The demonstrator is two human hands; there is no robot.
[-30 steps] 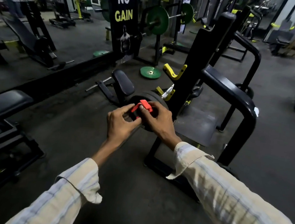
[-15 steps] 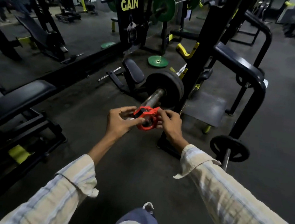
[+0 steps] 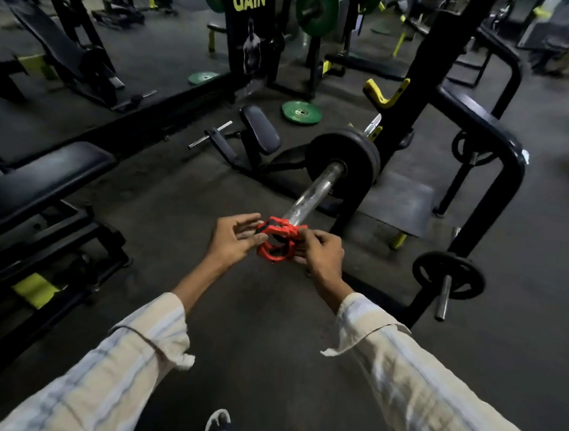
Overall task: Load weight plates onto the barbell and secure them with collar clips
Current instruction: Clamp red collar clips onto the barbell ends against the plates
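A red collar clip [image 3: 279, 240] sits at the near tip of the steel barbell sleeve [image 3: 314, 192]. My left hand [image 3: 234, 240] pinches its left side and my right hand [image 3: 320, 256] holds its right side. Farther up the sleeve, black weight plates [image 3: 344, 160] are stacked against the rack upright [image 3: 423, 69]. A long bare stretch of sleeve lies between clip and plates. Whether the clip's lever is locked I cannot tell.
A small black plate [image 3: 449, 274] hangs on a storage peg at the right, on the black rack frame [image 3: 490, 130]. A green plate [image 3: 301, 112] lies on the floor beyond. A black bench [image 3: 38, 176] stands at the left. My shoe [image 3: 218, 421] shows at the bottom.
The clip, with both hands on it, went from right against the black plates to the sleeve's near end. My view has pulled back and tilted down.
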